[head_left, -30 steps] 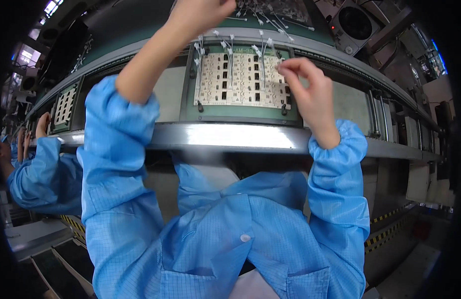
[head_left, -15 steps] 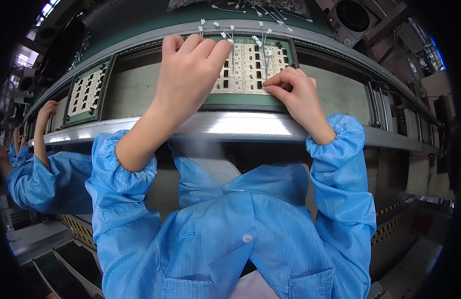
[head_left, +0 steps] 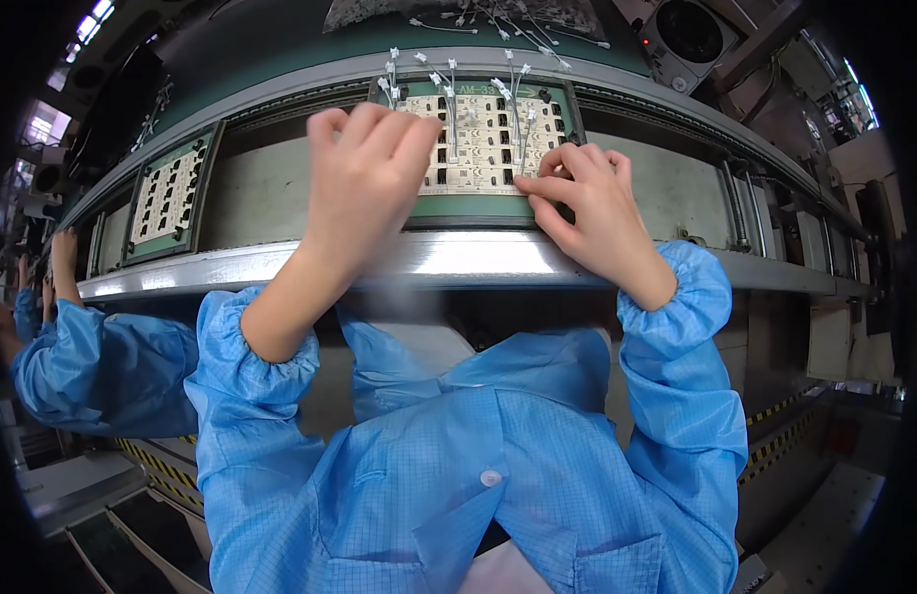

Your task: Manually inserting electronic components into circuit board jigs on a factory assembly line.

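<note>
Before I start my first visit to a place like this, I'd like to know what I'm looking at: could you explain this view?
There is no robot here: these are a person's own bare hands, seen from a wide fisheye camera on their head, looking down. That lens bends straight edges.

In front lies a cream circuit panel on a green carrier, behind a shiny metal rail. Thin wires with white plugs stand over it; more loose cables lie beyond.

The left hand is bunched over the panel's left part; the right hand has its fingertips at the lower right part. Whether either grip holds anything is hidden.

Further left are another carrier and a co-worker's blue sleeve.
</note>
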A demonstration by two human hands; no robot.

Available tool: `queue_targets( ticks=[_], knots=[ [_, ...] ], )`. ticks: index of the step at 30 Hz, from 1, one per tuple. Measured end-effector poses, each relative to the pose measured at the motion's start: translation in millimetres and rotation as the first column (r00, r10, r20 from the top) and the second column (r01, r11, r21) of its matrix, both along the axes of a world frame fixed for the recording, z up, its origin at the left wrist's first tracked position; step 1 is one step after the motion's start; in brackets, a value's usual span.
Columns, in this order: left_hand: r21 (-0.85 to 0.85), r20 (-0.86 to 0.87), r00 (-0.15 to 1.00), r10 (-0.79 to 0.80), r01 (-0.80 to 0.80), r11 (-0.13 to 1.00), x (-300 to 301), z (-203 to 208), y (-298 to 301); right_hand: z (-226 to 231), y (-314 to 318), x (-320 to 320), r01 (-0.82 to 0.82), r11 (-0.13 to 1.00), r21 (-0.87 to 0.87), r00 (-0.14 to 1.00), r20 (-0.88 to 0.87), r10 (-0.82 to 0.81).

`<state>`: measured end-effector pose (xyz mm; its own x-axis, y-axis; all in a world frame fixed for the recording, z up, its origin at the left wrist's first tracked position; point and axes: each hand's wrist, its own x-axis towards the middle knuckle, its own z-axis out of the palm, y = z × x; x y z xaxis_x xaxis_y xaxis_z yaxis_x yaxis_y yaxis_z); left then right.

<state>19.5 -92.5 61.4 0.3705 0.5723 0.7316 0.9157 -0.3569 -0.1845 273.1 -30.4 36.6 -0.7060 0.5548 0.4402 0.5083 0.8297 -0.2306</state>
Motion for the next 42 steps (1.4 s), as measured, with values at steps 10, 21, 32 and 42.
queue_targets(
  ticks=[10, 21, 32, 42],
  knots=[
    [-0.002, 0.046, 0.995, 0.084, -0.084, 0.997, 10.1, -8.4, -1.2, -7.2, 170.3, -2.4, 0.31, 0.95, 0.033, 0.951, -0.023, -0.309],
    [-0.414, 0.241, 0.968, 0.069, 0.038, 0.91, 21.3, -26.1, 0.7, -8.7, 181.1, -2.0, 0.43, 0.902, 0.039, 0.899, -0.113, -0.423],
    [-0.408, 0.346, 0.917, 0.2, -0.045, 0.912, 29.6, -21.1, 10.8, -0.9, 180.7, 0.8, 0.405, 0.914, -0.009, 0.895, -0.198, -0.399],
    [-0.408, 0.271, 0.935, 0.23, -0.105, 0.907, 40.8, -35.1, 10.5, -6.6, 191.1, 8.3, 0.444, 0.896, -0.011, 0.877, -0.202, -0.436]
  ],
)
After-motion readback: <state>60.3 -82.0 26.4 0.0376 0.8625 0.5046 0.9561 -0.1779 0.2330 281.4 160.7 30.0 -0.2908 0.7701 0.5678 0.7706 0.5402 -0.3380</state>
